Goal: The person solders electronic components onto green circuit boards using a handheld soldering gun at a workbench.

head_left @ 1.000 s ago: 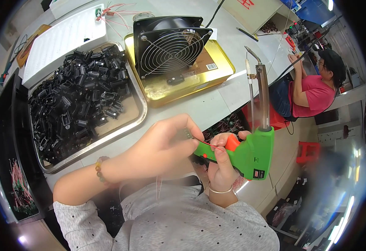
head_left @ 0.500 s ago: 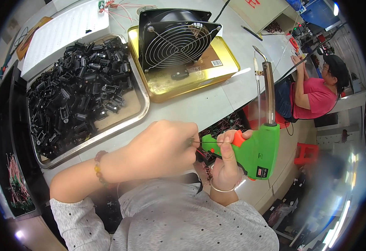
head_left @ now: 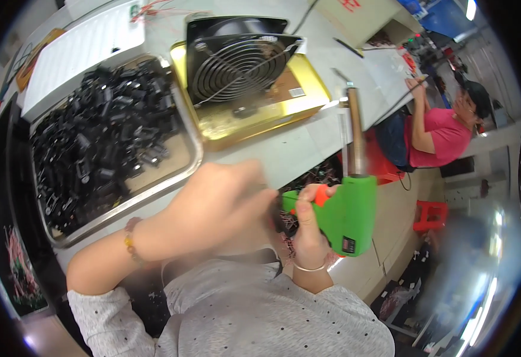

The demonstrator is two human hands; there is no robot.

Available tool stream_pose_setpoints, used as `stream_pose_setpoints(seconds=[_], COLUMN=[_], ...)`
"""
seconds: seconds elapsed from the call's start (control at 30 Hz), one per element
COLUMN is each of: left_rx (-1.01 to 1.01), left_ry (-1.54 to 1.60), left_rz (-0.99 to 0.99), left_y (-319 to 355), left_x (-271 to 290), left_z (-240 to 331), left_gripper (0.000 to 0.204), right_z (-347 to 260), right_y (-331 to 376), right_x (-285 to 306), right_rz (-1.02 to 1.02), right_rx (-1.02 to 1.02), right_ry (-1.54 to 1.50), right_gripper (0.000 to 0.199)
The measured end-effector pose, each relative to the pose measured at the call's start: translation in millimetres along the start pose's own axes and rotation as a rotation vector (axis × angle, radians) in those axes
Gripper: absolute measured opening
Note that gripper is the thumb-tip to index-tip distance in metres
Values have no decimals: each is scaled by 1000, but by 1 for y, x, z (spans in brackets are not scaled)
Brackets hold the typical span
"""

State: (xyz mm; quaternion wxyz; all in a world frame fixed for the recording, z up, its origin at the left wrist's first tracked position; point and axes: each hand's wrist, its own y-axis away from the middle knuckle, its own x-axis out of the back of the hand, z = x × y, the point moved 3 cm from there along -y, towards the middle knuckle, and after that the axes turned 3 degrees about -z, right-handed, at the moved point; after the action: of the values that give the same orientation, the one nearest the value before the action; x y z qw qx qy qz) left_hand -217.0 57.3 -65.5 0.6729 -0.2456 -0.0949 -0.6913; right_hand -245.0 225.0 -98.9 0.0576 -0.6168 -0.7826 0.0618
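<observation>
My right hand (head_left: 311,237) grips a green soldering gun (head_left: 355,208), fingers around its handle near the orange trigger. The gun's metal barrel (head_left: 357,131) stands upright, with its thin bent tip toward the table. Close to the gun's rear end is my left hand (head_left: 221,199), blurred by motion, its fingers curled together. Whatever it holds is hidden. Just beyond my left hand, a metal tray (head_left: 196,156) holds a heap of small black plastic parts (head_left: 108,125), which look like battery holders.
A black fan (head_left: 239,65) with a wire grille stands on a gold tin (head_left: 272,128). At far left are a white foam slab (head_left: 82,56) and a black bin with red wires (head_left: 19,262). A person in a pink top (head_left: 442,140) sits right, near a red stool (head_left: 431,215).
Both hands have shifted slightly left in the picture, the green soldering gun moving with my right hand. The thin wire seen between my hands no longer shows clearly.
</observation>
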Motion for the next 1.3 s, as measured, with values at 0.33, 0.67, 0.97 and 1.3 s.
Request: stream_pose_setpoints(seconds=[0.33, 0.67, 0.97, 1.3], left_rx=[236, 266, 203, 142], left_ry=[63, 116, -62, -162], left_rz=[17, 352, 479, 476], left_y=[-3, -20, -17, -23], left_x=[17, 47, 40, 40], left_z=[-2, -58, -57, -55], left_gripper=[13, 18, 19, 17], right_z=[-5, 25, 32, 43], right_y=[-6, 4, -5, -10], right_x=[-5, 10, 10, 4], right_rz=[-278, -117, -111, -118], right_rx=[168, -57, 52, -27], right_ry=[307, -288, -440, -466], right_gripper=[19, 34, 33, 32])
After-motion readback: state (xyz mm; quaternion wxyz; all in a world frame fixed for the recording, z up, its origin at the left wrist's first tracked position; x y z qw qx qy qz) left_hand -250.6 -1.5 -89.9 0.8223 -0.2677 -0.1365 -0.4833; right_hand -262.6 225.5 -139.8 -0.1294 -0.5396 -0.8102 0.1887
